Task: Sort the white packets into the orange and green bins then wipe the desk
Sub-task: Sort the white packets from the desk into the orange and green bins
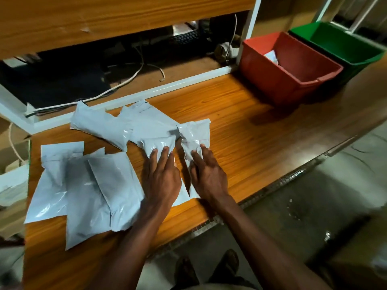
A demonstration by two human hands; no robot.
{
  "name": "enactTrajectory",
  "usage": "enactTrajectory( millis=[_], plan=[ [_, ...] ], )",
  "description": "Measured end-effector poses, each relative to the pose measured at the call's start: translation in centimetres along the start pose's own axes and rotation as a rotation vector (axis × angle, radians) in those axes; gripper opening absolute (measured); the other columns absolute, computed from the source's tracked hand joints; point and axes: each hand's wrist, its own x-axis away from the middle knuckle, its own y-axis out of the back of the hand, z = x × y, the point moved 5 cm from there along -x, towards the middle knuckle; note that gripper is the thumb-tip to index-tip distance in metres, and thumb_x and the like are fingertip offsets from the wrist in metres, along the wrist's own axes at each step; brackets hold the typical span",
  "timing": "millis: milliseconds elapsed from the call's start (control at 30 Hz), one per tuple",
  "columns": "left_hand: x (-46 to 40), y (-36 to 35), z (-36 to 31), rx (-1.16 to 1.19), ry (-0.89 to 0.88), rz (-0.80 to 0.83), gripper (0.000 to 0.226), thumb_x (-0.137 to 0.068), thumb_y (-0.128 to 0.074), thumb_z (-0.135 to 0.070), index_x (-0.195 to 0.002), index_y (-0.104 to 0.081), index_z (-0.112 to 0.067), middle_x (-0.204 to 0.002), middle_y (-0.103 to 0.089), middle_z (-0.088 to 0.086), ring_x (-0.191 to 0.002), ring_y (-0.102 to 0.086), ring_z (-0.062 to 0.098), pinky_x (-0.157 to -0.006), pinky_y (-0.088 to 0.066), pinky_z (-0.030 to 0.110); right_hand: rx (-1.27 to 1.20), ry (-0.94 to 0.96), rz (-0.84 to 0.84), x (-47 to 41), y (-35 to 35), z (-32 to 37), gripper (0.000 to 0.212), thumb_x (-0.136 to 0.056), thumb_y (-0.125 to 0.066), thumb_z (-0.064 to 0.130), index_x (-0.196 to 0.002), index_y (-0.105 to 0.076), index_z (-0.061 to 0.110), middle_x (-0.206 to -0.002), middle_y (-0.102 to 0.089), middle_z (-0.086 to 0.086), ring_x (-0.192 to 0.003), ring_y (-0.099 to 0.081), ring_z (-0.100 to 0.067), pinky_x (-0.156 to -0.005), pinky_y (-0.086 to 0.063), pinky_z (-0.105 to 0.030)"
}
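Packets (100,181) are still spread all over the wooden bench (240,126), maybe seven or eight of them, some overlapping near the front-left, a few further back by the white frame rail (146,93). Sorting is clearly the step in hand, wiping hasn't come up yet as far as I can tell. Left hand (161,178) lies flat with fingers straight on one middle packet (155,135), right hand (207,174) does the same on the smaller packet (195,137) just beside it. Nothing pinched or lifted, just pressing down.

Orange bin (293,80) sits at the far right of the bench with something white already inside, green bin (339,45) right behind it, touching or nearly. Can't see into the green one properly.

Next move, I'd guess, needs an actual grip on one packet and a long reach right. Nothing blocks that path. Loose cables (129,78) hang in the open shelf behind, out of the way.
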Motion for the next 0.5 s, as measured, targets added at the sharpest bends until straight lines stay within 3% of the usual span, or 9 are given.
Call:
enactTrajectory(
  millis=[167, 367, 500],
  plan=[
    [-0.4, 1.0, -4.2, 0.126, -0.103, -0.033, 0.053, -0.099, -0.031, -0.03, -0.141, -0.054, -0.008, -0.153, -0.045, 0.007, -0.15, -0.023, 0.03, -0.115, -0.033, 0.051, -0.001, -0.078, -0.122, 1.2, 3.2, -2.1, 0.044, -0.103, -0.043, 0.038, -0.144, -0.048, 0.023, -0.159, -0.038, -0.01, -0.146, -0.035, -0.03, -0.092, -0.055, -0.044],
    [-1.7, -0.3, -11.0, 0.185, -0.31, 0.033, 0.052, -0.1, -0.034, -0.031, -0.142, -0.052, -0.008, -0.155, -0.042, 0.008, -0.15, -0.021, 0.031, -0.119, -0.027, 0.05, 0.035, -0.266, -0.224, 4.1, 7.3, -7.3, 0.045, -0.104, -0.045, 0.037, -0.148, -0.046, 0.024, -0.162, -0.032, -0.008, -0.149, -0.03, -0.029, -0.103, -0.048, -0.043],
    [-2.0, -1.3, -17.5, 0.257, -0.442, 0.084, 0.051, -0.101, -0.034, -0.03, -0.145, -0.048, -0.009, -0.157, -0.038, 0.008, -0.152, -0.017, 0.03, -0.121, -0.024, 0.049, 0.078, -0.402, -0.309, 6.6, 10.1, -12.3, 0.045, -0.101, -0.049, 0.03, -0.144, -0.052, 0.019, -0.159, -0.038, -0.012, -0.146, -0.036, -0.033, -0.107, -0.045, -0.045]
  ],
)
